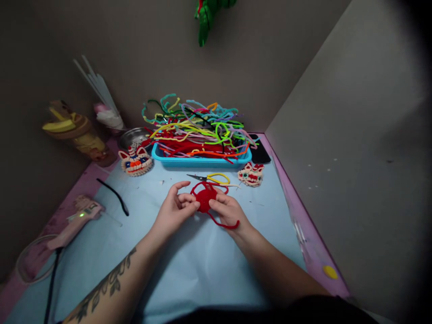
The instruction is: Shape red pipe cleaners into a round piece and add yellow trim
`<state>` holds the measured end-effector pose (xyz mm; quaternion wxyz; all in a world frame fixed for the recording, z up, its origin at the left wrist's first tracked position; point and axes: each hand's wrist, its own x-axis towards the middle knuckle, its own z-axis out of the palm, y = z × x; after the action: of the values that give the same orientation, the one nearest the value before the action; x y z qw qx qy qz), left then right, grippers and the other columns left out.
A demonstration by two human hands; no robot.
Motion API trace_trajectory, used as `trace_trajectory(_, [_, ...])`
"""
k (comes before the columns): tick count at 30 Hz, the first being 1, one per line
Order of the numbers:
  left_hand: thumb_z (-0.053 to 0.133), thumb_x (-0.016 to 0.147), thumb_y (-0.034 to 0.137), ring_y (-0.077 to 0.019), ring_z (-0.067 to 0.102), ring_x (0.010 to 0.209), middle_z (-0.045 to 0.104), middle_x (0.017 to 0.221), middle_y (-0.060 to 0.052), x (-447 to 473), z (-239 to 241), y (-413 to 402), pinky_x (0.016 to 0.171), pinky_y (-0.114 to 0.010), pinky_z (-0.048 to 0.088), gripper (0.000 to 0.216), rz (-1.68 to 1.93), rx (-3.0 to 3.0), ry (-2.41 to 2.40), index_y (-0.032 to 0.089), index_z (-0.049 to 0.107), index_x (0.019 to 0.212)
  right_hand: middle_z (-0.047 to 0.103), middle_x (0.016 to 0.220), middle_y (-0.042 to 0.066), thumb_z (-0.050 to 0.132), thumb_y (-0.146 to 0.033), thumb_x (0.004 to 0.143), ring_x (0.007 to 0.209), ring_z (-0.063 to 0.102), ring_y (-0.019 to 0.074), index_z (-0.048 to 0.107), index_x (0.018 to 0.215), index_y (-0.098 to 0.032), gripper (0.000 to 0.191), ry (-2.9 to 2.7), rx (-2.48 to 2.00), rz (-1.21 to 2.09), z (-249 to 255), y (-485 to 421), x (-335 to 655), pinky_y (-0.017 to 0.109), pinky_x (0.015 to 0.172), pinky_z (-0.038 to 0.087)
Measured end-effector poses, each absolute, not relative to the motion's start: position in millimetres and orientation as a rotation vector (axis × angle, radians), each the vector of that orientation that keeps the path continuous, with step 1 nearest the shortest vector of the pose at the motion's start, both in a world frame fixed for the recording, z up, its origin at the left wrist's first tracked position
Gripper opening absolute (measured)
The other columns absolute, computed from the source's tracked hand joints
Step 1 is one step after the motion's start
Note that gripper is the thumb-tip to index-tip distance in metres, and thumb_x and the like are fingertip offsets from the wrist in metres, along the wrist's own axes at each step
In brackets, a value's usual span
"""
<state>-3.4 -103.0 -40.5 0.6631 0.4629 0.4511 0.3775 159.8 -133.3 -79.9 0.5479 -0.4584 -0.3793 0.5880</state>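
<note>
Between my two hands is a round red pipe-cleaner piece (205,200), with loops at its top and a loose tail curling out below to the right. My left hand (178,204) pinches its left edge with thumb and fingers. On the other side my right hand (229,208) grips the right edge, thumb on the front face. Just beyond the hands lies a pair of scissors (218,178) with yellow handles, its blades pointing left. The back of the red piece and some fingertips are hidden.
A blue tray (202,163) heaped with colourful pipe cleaners stands at the back. Lion-head pieces flank it, one at left (135,161), one at right (250,174). A pink glue gun (76,220), a black strip (113,196), a metal bowl (135,136) and a dark phone (260,150) lie around.
</note>
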Motion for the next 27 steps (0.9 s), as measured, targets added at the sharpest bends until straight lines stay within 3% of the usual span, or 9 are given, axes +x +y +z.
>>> trace_trajectory(7, [0.074, 0.065, 0.034, -0.0068, 0.052, 0.047, 0.062, 0.068, 0.006, -2.8, -42.8, -106.3, 0.045, -0.017, 0.034, 0.056, 0.863, 1.093, 1.130, 0.022, 0.039, 0.106, 0.050, 0.133, 0.008, 0.072, -0.042, 0.070, 0.122, 0.047, 0.0248, 0.057, 0.056, -0.019, 0.031, -1.057, -1.264, 1.155, -76.9, -137.8, 159.4, 0.039, 0.105, 0.031])
trace_trajectory(14, [0.075, 0.063, 0.032, -0.0120, 0.061, 0.056, 0.068, 0.073, 0.001, -2.0, -42.4, -105.8, 0.055, -0.024, 0.047, 0.071, 0.854, 1.114, 1.121, 0.020, 0.036, 0.121, 0.058, 0.118, 0.007, 0.070, -0.040, 0.073, 0.115, 0.052, 0.0227, 0.062, 0.060, -0.019, 0.026, -0.959, -1.195, 1.222, -81.4, -134.1, 160.2, 0.037, 0.105, 0.033])
trace_trajectory(19, [0.074, 0.064, 0.029, -0.0094, 0.057, 0.051, 0.069, 0.075, 0.001, -0.3, -42.3, -108.1, 0.055, -0.024, 0.045, 0.073, 0.826, 1.153, 1.106, 0.019, 0.035, 0.124, 0.063, 0.102, 0.005, 0.073, -0.039, 0.070, 0.097, 0.058, 0.0212, 0.070, 0.064, -0.018, 0.022, -0.785, -1.049, 1.381, -86.8, -130.8, 159.1, 0.039, 0.100, 0.038])
trace_trajectory(27, [0.075, 0.062, 0.028, -0.0098, 0.057, 0.051, 0.068, 0.068, 0.003, 0.8, -37.2, -109.3, 0.054, -0.022, 0.045, 0.077, 0.834, 1.160, 1.144, 0.018, 0.034, 0.126, 0.065, 0.100, 0.005, 0.076, -0.039, 0.066, 0.095, 0.058, 0.0230, 0.072, 0.065, -0.018, 0.021, -0.698, -0.999, 1.452, -85.1, -130.9, 155.9, 0.038, 0.093, 0.042])
